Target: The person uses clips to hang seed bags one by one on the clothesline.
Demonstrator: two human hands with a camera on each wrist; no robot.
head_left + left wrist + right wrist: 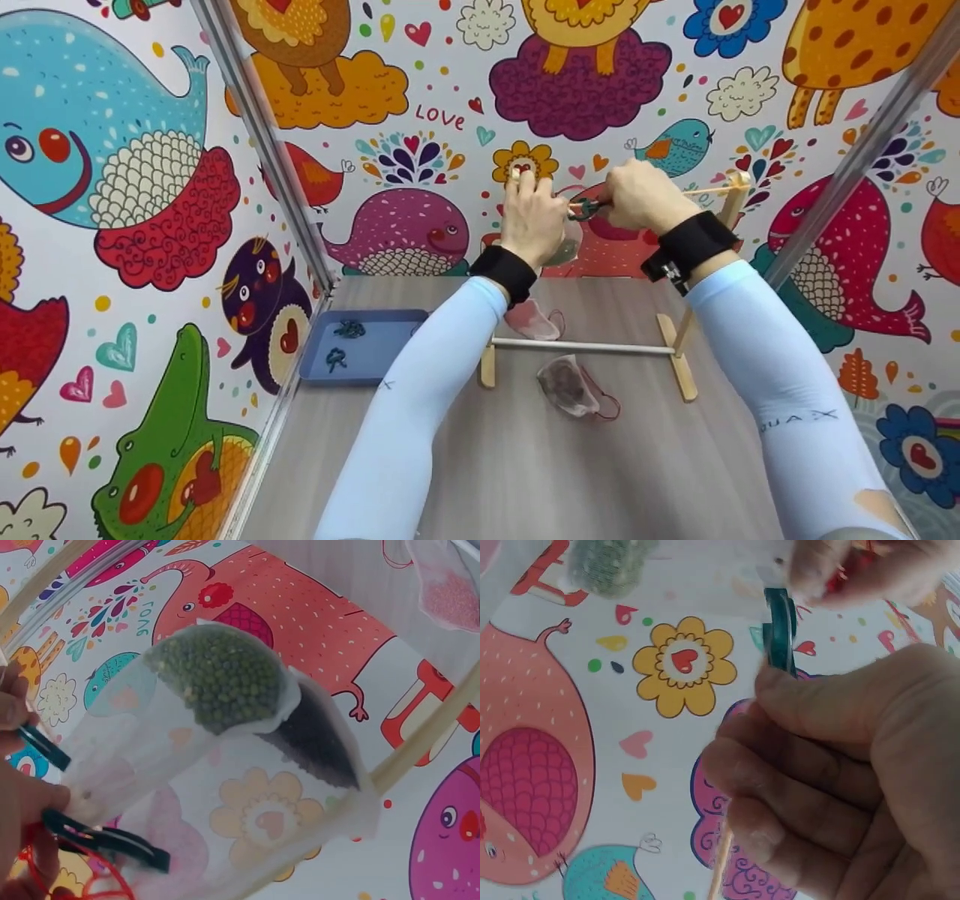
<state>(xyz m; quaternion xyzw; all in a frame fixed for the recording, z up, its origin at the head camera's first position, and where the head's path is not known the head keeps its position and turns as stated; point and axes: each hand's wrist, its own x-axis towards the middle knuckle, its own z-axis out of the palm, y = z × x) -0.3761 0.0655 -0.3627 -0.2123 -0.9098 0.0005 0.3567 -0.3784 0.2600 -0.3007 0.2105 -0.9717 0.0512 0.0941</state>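
Up at the rope line, my left hand point(534, 221) pinches the top of a sheer drawstring bag of green beans point(217, 679) by its red cord point(101, 877). My right hand point(641, 196) pinches a dark green clip point(781, 630) between thumb and forefinger, close beside the left fingers. Another green clip point(109, 841) shows near the left fingers in the left wrist view; what it grips cannot be made out. Behind the beans hangs a bag with dark contents point(319, 735). The left hand hides much of the bags in the head view.
A wooden rack post point(731, 206) holds the rope point(705, 192) at right; a white rod point(585, 346) joins its feet. On the table lie a pink-filled bag point(531, 321) and a brown-filled bag point(568, 386). The blue tray point(390, 352) holds green clips point(336, 359).
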